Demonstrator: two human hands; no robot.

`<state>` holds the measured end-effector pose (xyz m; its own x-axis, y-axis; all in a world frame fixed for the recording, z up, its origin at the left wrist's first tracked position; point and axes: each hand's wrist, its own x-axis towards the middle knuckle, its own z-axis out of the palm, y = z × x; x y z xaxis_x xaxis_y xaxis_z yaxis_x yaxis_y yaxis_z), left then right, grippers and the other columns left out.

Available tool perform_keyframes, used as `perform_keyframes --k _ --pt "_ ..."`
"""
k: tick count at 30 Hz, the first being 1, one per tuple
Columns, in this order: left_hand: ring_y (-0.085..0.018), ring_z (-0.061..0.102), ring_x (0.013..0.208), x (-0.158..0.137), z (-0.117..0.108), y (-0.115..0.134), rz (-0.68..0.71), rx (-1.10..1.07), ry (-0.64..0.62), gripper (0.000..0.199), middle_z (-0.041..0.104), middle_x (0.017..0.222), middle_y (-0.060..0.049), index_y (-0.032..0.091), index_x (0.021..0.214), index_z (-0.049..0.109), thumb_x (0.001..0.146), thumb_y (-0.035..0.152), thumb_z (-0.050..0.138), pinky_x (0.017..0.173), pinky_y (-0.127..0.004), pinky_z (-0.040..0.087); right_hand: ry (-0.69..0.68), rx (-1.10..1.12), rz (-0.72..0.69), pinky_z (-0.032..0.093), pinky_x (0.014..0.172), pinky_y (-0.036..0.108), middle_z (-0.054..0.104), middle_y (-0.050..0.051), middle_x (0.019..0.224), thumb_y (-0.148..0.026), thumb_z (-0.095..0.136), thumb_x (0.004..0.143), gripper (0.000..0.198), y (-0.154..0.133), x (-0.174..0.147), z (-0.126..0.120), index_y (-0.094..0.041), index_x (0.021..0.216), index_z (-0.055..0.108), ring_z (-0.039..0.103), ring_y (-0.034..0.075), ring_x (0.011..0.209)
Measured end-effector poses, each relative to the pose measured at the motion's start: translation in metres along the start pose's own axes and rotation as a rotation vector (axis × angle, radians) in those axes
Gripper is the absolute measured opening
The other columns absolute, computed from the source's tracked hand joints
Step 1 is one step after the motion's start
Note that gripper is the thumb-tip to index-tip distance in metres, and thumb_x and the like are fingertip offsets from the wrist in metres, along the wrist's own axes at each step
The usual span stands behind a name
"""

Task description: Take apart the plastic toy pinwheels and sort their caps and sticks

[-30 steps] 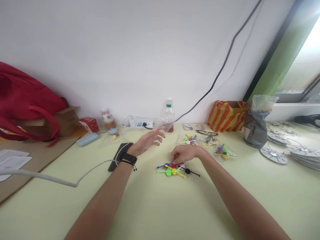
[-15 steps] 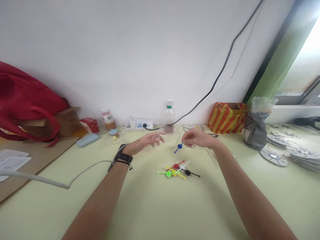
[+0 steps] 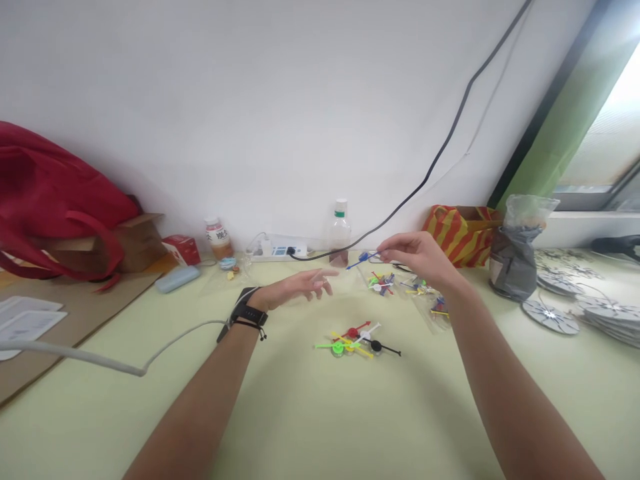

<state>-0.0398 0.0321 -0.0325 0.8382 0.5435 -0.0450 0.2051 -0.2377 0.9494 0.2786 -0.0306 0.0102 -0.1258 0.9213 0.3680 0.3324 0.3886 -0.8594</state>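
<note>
The right hand (image 3: 417, 257) is pinched on a blue arrow (image 3: 364, 257), lifted clear of the counter (image 3: 310, 413). Five loose arrows (image 3: 353, 332) are left unbagged; bagged sets (image 3: 381, 285) lie beyond. Left hand (image 3: 295, 288): fingers part-spread, grip cannot be determined.

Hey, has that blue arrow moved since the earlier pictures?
Yes. The blue arrow lay well below the bottle in the view; now, in the right hand, it is up near the bottle's base, slightly to the right.
</note>
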Motion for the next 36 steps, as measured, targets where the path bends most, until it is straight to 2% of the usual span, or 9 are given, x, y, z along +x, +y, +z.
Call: perform_keyframes --k 7,13,17,21,25,29,33,35,36 --pt "-0.023 0.054 0.100 0.007 0.015 0.000 -0.040 -0.179 -0.038 0.055 0.061 0.116 -0.011 0.026 0.145 0.053 0.097 0.052 0.055 0.087 -0.034 0.042 -0.243 -0.076 0.005 0.050 0.064 0.028 0.073 0.005 0.082 -0.031 0.068 0.080 0.020 0.004 0.004 0.023 -0.017 0.091 0.076 0.065 0.018 0.074" --pt "-0.025 0.056 0.106 0.017 0.024 -0.015 -0.036 -0.320 -0.040 0.054 0.062 0.117 -0.013 0.024 0.146 0.052 0.098 0.049 0.052 0.089 -0.034 0.041 -0.110 -0.348 -0.088 0.049 0.066 0.029 0.073 0.006 0.094 -0.044 0.057 0.091 0.031 0.004 0.006 0.025 -0.019 0.094 0.075 0.061 0.016 0.074" --pt "-0.023 0.056 0.095 0.022 0.028 -0.024 -0.004 -0.433 -0.017 0.054 0.063 0.114 -0.014 0.021 0.146 0.052 0.100 0.049 0.049 0.080 -0.032 0.040 -0.229 -0.290 0.003 0.047 0.058 0.027 0.073 0.005 0.095 -0.056 0.061 0.089 0.038 0.001 0.003 0.019 -0.020 0.095 0.074 0.061 0.016 0.069" --pt "-0.022 0.057 0.093 0.023 0.029 -0.028 -0.032 -0.486 -0.017 0.061 0.063 0.116 -0.014 0.021 0.146 0.050 0.099 0.058 0.045 0.079 -0.032 0.040 -0.345 -0.200 0.066 0.047 0.053 0.026 0.073 0.005 0.097 -0.050 0.071 0.083 0.033 0.003 0.001 0.017 -0.021 0.098 0.072 0.063 0.014 0.064" --pt "-0.023 0.059 0.087 0.025 0.029 -0.029 -0.121 -0.595 -0.045 0.076 0.065 0.113 -0.014 0.021 0.143 0.052 0.095 0.076 0.032 0.074 -0.032 0.039 -0.305 -0.091 0.012 0.052 0.067 0.028 0.072 0.006 0.092 -0.044 0.063 0.089 0.028 0.005 0.003 0.023 -0.019 0.097 0.072 0.066 0.017 0.079" --pt "-0.019 0.055 0.070 0.030 0.032 -0.033 -0.163 -0.690 -0.048 0.078 0.066 0.095 -0.013 0.014 0.133 0.058 0.093 0.077 0.036 0.062 -0.030 0.035 -0.241 0.008 -0.021 0.053 0.082 0.031 0.072 0.007 0.099 -0.042 0.061 0.089 0.027 0.009 0.007 0.029 -0.019 0.096 0.072 0.065 0.020 0.095" --pt "-0.015 0.053 0.062 0.037 0.032 -0.044 -0.161 -0.735 0.070 0.056 0.062 0.081 -0.007 0.012 0.122 0.064 0.095 0.060 0.050 0.059 -0.027 0.037 -0.079 -0.088 0.116 0.054 0.072 0.030 0.068 0.009 0.118 -0.040 0.049 0.096 0.033 0.024 0.011 0.028 -0.022 0.116 0.067 0.066 0.018 0.086" --pt "-0.015 0.055 0.061 0.042 0.031 -0.050 -0.142 -0.749 0.230 0.045 0.062 0.080 -0.006 0.012 0.118 0.065 0.093 0.048 0.055 0.059 -0.027 0.041 -0.149 -0.250 0.206 0.052 0.065 0.028 0.069 0.010 0.114 -0.037 0.050 0.095 0.030 0.034 0.012 0.026 -0.020 0.112 0.068 0.066 0.018 0.081" --pt "-0.015 0.056 0.060 0.044 0.030 -0.053 -0.127 -0.754 0.319 0.039 0.062 0.079 -0.005 0.012 0.114 0.066 0.092 0.043 0.057 0.059 -0.027 0.042 -0.263 -0.328 0.227 0.051 0.064 0.028 0.070 0.009 0.111 -0.035 0.053 0.093 0.026 0.039 0.011 0.026 -0.019 0.107 0.069 0.066 0.018 0.079"
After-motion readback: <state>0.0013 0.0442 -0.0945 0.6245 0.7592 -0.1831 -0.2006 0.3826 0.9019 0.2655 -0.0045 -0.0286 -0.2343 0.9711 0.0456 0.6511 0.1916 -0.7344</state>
